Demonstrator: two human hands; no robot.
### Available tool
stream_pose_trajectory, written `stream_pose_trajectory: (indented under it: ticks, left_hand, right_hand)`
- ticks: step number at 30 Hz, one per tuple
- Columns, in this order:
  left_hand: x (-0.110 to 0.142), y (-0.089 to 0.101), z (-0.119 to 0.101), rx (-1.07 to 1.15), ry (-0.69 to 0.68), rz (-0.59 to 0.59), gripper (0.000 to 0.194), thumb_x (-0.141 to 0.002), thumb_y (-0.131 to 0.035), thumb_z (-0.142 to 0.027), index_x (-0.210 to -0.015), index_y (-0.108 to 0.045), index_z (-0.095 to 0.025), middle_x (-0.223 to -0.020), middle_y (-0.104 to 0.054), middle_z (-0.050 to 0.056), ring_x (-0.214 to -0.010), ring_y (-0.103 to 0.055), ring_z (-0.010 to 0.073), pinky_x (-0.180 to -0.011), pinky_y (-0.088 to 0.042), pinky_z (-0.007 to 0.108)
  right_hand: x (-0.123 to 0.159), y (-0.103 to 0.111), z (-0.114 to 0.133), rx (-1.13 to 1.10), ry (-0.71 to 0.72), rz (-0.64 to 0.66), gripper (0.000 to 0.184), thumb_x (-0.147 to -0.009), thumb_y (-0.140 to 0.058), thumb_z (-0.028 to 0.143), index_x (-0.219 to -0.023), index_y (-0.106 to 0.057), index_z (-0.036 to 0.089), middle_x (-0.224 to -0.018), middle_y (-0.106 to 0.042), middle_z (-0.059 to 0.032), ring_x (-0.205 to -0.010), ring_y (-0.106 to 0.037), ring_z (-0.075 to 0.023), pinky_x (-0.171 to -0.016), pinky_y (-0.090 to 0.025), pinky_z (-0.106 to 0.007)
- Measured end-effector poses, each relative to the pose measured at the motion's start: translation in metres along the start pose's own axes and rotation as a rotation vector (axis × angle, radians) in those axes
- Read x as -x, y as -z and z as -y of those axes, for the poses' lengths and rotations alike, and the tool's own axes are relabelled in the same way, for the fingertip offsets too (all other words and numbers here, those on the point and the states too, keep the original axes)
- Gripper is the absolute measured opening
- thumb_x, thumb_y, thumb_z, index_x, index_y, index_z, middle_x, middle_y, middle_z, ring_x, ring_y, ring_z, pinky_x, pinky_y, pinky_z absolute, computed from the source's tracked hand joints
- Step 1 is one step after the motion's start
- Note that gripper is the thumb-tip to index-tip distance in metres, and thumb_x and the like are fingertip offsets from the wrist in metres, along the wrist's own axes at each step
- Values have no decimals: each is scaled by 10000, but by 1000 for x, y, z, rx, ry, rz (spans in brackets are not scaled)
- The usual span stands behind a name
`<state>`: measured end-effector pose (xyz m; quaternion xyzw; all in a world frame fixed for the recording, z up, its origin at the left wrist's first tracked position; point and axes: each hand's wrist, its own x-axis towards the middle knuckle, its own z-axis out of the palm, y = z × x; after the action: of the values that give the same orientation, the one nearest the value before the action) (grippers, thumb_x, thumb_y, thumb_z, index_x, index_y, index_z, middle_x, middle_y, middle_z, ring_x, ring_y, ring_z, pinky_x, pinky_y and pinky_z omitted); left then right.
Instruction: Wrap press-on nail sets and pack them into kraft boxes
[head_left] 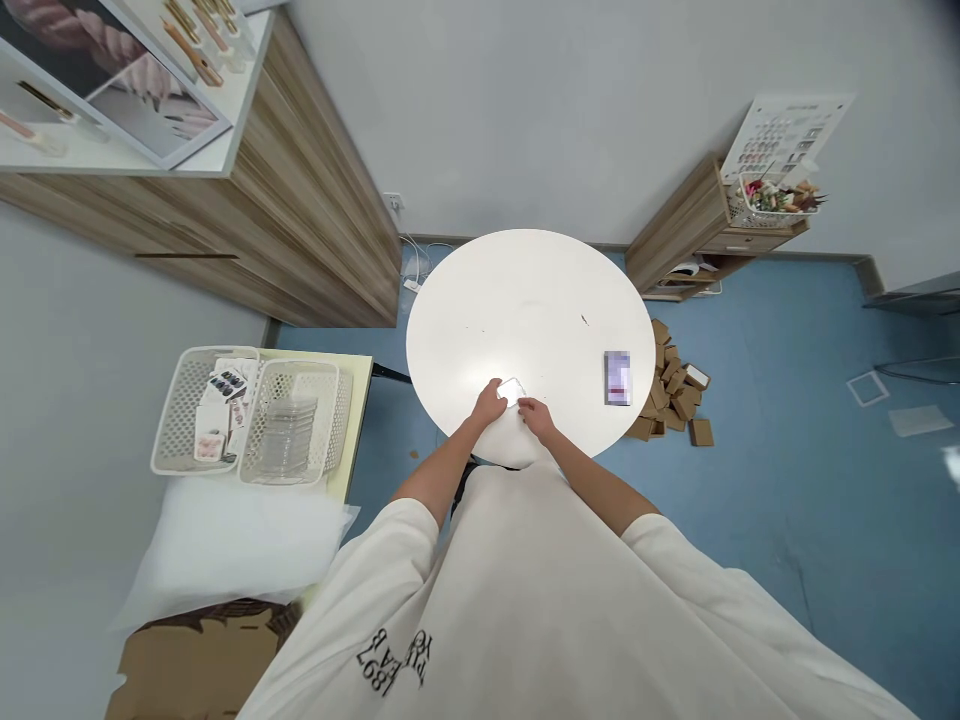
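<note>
The room has a blue floor [757,480] and pale walls, with a wood-grain cabinet [315,215] along the upper left, its white top carrying a display of nail photos and small items. A low wooden shelf unit [712,225] stands in the far right corner, with a printed chart [787,135] propped on it and a white basket of dried flowers [780,198] on top. Near the middle is a round white table [529,300]. To its left, a small pale-yellow side table [360,400] holds two white mesh baskets, one with stacked clear plastic trays [286,436] and the other with printed cards and packets [225,410]. A white plastic sheet [225,550] lies just below that table. A heap of small kraft cardboard boxes [667,385] sits on the floor right beside the round table. On the round table's right side lies a blurred purple-and-white card [617,378], well apart from the hands [514,408]. Both hands are close together at the near edge of the round table, around a small glossy white piece [511,392]. The left hand curls over its left end, while the right hand's fingers reach to its lower right edge; glare hides whether they pinch it.
</note>
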<state>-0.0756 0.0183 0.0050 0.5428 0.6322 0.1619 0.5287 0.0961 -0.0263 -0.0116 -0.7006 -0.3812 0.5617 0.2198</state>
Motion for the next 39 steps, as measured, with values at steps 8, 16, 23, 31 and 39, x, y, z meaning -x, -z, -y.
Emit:
stream_pose_trajectory:
  ticks: [8,16,23,31,39]
  left_hand:
    - [34,-8,14,104,93,5,577,-811,-602,-178,-1370,-460,-204,-1468,-514,138,-1303,-531,283,-1041,-440,382]
    - [35,-19,28,193,107,-19,604,-771,-629,-128,-1345,-466,-227,-1450,-527,127,-1297,-542,269,-1033,-449,378]
    - [38,-14,16,161,29,-135,563,-779,-652,-113,-1314,-504,-208,-1311,-594,119,-1212,-587,226,-1017,-465,357]
    - [37,-6,-12,82,80,-260,305,-906,-596,-212,-1210,-583,-195,-1163,-663,94,-1095,-633,212,-976,-479,339]
    - [32,-9,-18,61,118,-252,232,-929,-579,-241,-1140,-642,-168,-1173,-676,120,-1086,-636,218,-954,-488,331]
  right_hand:
    - [-2,5,3,35,28,8,459,-781,-543,236,-1222,-666,220,-1335,-645,-69,-1164,-634,-221,-1011,-506,-376]
    - [5,7,7,90,56,23,439,-812,-529,207,-1238,-635,215,-1349,-631,-70,-1181,-620,-210,-1025,-489,-359]
    - [16,15,26,230,168,-53,381,-841,-524,218,-1200,-654,216,-1254,-665,-67,-1095,-640,-191,-1010,-495,-343]
    - [14,19,45,287,215,-90,278,-885,-532,247,-1084,-724,232,-1159,-718,-47,-1047,-660,-200,-1007,-494,-352]
    - [1,21,41,365,231,-70,242,-889,-542,229,-979,-766,237,-1051,-753,-30,-1024,-675,-209,-972,-500,-340]
